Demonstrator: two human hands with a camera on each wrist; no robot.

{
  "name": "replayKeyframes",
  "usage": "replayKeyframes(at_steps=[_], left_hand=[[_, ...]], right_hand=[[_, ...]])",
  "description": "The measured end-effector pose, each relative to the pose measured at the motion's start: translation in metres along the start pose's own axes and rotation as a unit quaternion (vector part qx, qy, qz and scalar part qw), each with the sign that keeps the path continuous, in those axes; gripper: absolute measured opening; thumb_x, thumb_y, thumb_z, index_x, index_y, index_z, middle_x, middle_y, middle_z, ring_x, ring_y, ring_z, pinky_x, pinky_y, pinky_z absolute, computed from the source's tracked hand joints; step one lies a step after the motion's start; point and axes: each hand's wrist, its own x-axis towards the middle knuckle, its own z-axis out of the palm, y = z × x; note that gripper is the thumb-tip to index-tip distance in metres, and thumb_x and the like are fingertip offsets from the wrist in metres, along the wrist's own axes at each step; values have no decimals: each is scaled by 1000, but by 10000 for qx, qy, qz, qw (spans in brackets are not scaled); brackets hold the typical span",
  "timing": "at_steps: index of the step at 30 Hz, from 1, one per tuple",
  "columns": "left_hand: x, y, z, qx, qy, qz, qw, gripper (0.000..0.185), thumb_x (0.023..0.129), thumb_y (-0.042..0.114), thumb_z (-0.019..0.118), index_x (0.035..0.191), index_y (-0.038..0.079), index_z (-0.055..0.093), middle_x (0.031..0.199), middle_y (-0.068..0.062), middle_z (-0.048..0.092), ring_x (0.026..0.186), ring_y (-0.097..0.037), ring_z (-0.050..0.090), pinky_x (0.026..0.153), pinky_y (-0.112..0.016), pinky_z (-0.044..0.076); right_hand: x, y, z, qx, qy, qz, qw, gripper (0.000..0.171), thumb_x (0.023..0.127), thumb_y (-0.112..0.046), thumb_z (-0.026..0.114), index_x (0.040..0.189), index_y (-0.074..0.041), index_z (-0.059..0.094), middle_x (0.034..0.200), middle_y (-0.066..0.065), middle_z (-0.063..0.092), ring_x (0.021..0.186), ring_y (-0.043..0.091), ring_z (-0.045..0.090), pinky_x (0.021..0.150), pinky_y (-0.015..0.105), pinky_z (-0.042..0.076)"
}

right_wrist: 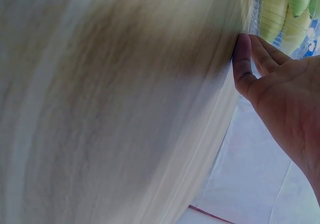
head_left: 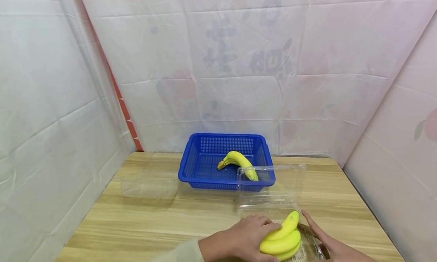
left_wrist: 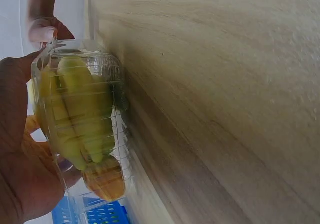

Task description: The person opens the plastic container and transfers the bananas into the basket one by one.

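Note:
A bunch of yellow bananas (head_left: 281, 245) lies in a clear plastic clamshell box (left_wrist: 122, 134) at the front right of the table. The box's hinged lid (head_left: 286, 191) stands raised on the far side. My left hand (head_left: 250, 239) grips the bunch from the left, its fingers over the top bananas. At the box's right side, my right hand (head_left: 327, 243) holds the wall between thumb and fingers. Through the clear wall, the left wrist view shows the bunch's brown stem end (left_wrist: 106, 180). Fingertips of the right hand (right_wrist: 285, 84) show low beside the box in the right wrist view.
Behind the raised lid stands a blue plastic basket (head_left: 184, 172) with another bunch of bananas (head_left: 240, 161) in it. A second clear plastic box (head_left: 148, 188) is on the left of the wooden table (head_left: 143, 224). Pale printed sheets (head_left: 239, 102) hang around three sides.

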Motion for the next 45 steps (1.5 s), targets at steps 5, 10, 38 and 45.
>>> replayKeyframes(at_steps=[5,10,38,45], left_hand=[[6,0,1,107,-328,-188,9992,86,97,67,64,168,33,31,140,18,64,106,5,58,87,-16,44],[10,0,3,7,-488,-254,9985,89,97,65,65,170,31,28,138,23,65,93,11,55,79,-16,39],[1,-7,-17,-1289,975,285,9864,74,94,49,80,157,27,50,96,19,60,76,11,46,68,-2,39],[-3,-13,-22,-1498,1101,222,9823,73,93,51,80,156,26,52,109,19,66,85,12,50,75,-3,42]], right_hand=[[0,2,-1,-46,48,46,10000,119,101,-22,72,165,-41,-27,167,-27,-7,137,-29,14,102,25,49],[1,1,-2,16,-9,143,9999,117,102,-27,71,164,-44,-26,176,11,-13,135,-31,14,102,27,48],[-4,-12,0,-252,279,-444,9983,119,100,-16,71,168,-33,-25,158,-50,9,145,-21,22,99,26,52],[-4,-13,1,-362,289,-484,9978,118,100,-13,71,169,-27,-24,158,-50,7,144,-21,23,95,26,53]])
